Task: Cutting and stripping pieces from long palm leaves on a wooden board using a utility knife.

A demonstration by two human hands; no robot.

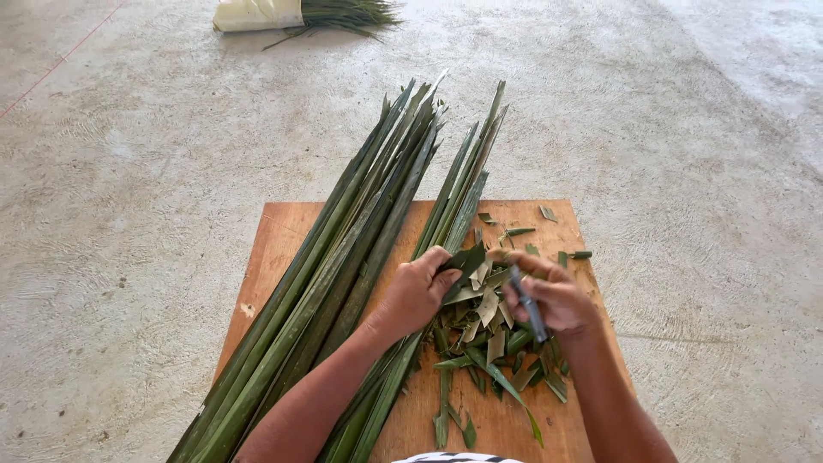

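Right hand (549, 296) is curled shut around a small knife (530, 307), grey handle running down through the fist, the blade end poking up toward the leaf the other hand has. Can't really make out the blade edge itself, it's too small. Left hand (417, 290) is closed too, fingers pinching a dark green leaf strip (467, 260) at its near end, thumb tucked on top, knuckles facing up. Both forearms come in from the bottom of the view and angle toward each other, so the hands sit close together over the board, just short of touching.

Right under and between them there's a heap of cut leaf pieces (484, 339), pale and dark green bits scattered toward the near edge. All of that is on a brown wooden board (274, 249) lying on a concrete floor (129, 171).

Left of the hands, a big bundle of long palm-like leaves (343, 266) lies diagonally across the board, tips pointing away. A thinner bunch (467, 180) runs up from the left hand. Far off at the top there's another leaf bundle wrapped in a whitish sack (257, 14).
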